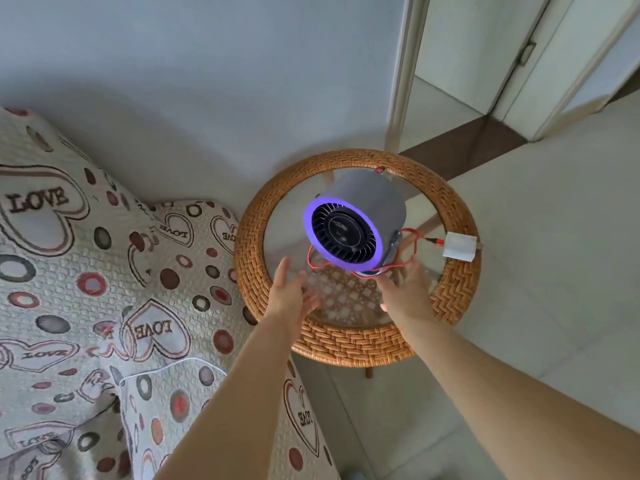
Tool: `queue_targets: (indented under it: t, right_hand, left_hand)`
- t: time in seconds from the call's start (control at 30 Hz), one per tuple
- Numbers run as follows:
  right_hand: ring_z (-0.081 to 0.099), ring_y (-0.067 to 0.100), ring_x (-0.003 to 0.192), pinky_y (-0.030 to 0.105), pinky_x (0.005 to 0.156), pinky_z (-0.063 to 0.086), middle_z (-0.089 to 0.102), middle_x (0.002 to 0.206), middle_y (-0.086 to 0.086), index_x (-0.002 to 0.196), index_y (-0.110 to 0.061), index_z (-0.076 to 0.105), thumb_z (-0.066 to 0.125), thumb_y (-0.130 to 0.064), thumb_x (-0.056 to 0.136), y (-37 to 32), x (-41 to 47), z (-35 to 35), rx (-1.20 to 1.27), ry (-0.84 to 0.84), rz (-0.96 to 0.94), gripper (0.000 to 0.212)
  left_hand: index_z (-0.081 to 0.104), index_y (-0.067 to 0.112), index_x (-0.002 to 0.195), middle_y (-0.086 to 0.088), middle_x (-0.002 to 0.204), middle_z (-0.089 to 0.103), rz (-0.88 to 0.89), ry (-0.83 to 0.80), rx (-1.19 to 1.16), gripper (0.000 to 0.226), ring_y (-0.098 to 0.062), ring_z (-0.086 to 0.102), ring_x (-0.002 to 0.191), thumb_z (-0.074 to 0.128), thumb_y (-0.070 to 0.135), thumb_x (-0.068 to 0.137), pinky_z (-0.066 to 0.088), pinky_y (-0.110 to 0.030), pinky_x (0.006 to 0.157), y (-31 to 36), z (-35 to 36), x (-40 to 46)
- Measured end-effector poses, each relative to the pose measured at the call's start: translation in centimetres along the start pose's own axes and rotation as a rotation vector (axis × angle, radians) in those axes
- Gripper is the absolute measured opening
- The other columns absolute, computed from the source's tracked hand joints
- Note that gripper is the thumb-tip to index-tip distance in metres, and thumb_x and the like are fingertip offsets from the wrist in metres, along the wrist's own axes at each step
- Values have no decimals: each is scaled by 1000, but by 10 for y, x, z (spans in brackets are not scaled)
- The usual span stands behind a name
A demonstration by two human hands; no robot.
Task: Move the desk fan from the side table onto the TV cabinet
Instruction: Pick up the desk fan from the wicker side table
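Observation:
The desk fan [360,220] is a grey cylinder with a black grille and a glowing purple ring, standing on the round side table [349,344], which has a woven rattan rim and a glass top. A red cable [412,233] runs from the fan to a white plug block [460,251] on the table's right rim. My left hand [289,296] reaches toward the fan from the lower left, fingers apart, holding nothing. My right hand [405,289] is just below the fan's right side, fingers spread, close to the cable. Neither hand grips the fan. The TV cabinet is out of view.
A sofa [86,271] with a heart-and-circle patterned cover fills the left, touching the table's left side. A pale wall stands behind the table. A doorway and door frame [401,81] lie at the upper right, with tiled floor [554,271] to the right.

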State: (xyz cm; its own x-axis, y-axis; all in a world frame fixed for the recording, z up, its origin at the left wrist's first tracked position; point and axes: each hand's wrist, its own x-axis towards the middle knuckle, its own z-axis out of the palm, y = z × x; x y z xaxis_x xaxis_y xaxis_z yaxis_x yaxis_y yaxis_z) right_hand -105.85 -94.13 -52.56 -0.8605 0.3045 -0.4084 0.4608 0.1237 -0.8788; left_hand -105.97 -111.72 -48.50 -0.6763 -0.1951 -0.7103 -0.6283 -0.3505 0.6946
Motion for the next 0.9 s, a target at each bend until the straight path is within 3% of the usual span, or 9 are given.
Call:
queue_targets:
  t: [0.1, 0.17, 0.23, 0.3, 0.47, 0.57, 0.63, 0.73, 0.9]
  right_hand:
    - [40, 28, 139, 59, 106, 42, 39, 150, 1, 149, -31, 22, 79, -35, 77, 9, 16, 13, -1, 104, -91, 92]
    - [33, 29, 144, 61, 107, 40, 35, 154, 5, 151, -37, 13, 77, -42, 75, 16, 25, 19, -46, 149, -134, 99]
    - [37, 32, 140, 56, 100, 49, 36, 152, 11, 152, -34, 16, 72, -43, 81, 21, 32, 23, -143, 146, -174, 91]
    - [49, 35, 129, 50, 91, 55, 46, 144, 16, 149, -25, 26, 64, -46, 86, 22, 37, 25, -207, 138, -187, 77]
    - [53, 34, 113, 29, 77, 39, 46, 134, 21, 144, -8, 37, 50, -23, 99, 22, 44, 26, -321, 166, -174, 49]
    - [51, 27, 114, 30, 81, 43, 42, 139, 15, 143, -11, 36, 55, -19, 96, 15, 42, 25, -284, 170, -262, 52]
    - [55, 22, 112, 36, 87, 53, 50, 134, 11, 140, -17, 40, 60, -31, 90, 17, 51, 24, -253, 125, -306, 55]
    - [63, 23, 106, 47, 80, 59, 61, 118, 6, 130, -24, 46, 55, -48, 88, 46, 77, 20, -241, 57, -320, 49]
    - [67, 27, 92, 49, 72, 59, 62, 111, 11, 123, -18, 46, 49, -46, 91, 15, 66, 9, -270, 14, -276, 43]
  left_hand:
    - [33, 38, 150, -1, 105, 59, 34, -38, 31, 57, -25, 63, 100, 50, 14, 101, 56, -38, 87, -3, 3, 28]
    - [32, 29, 151, -2, 104, 59, 93, -65, 94, 57, -19, 62, 88, 50, 11, 100, 52, -46, 97, -4, 8, 44]
    - [31, 26, 151, -4, 114, 58, 132, -74, 120, 58, -18, 63, 87, 49, 8, 99, 50, -49, 99, -4, 12, 56]
    - [31, 32, 150, -1, 117, 64, 119, -97, 117, 62, -25, 67, 103, 51, 6, 97, 54, -46, 95, -3, 14, 65]
    - [32, 35, 151, -5, 129, 64, 115, -144, 125, 69, -24, 68, 109, 57, 4, 95, 57, -39, 92, -2, 14, 78]
    - [32, 31, 152, -1, 132, 60, 125, -159, 157, 72, -20, 67, 109, 62, 5, 93, 55, -39, 96, -3, 13, 81]
    - [32, 31, 152, 0, 135, 58, 126, -172, 180, 74, -20, 66, 110, 63, 4, 91, 52, -41, 101, -2, 13, 83]
    - [34, 30, 151, -1, 139, 54, 110, -187, 210, 75, -22, 65, 111, 65, 3, 89, 47, -44, 106, 0, 16, 87]
    - [47, 28, 144, 4, 135, 59, 151, -184, 273, 59, -16, 65, 112, 68, 16, 90, 50, -41, 103, 3, 23, 90]
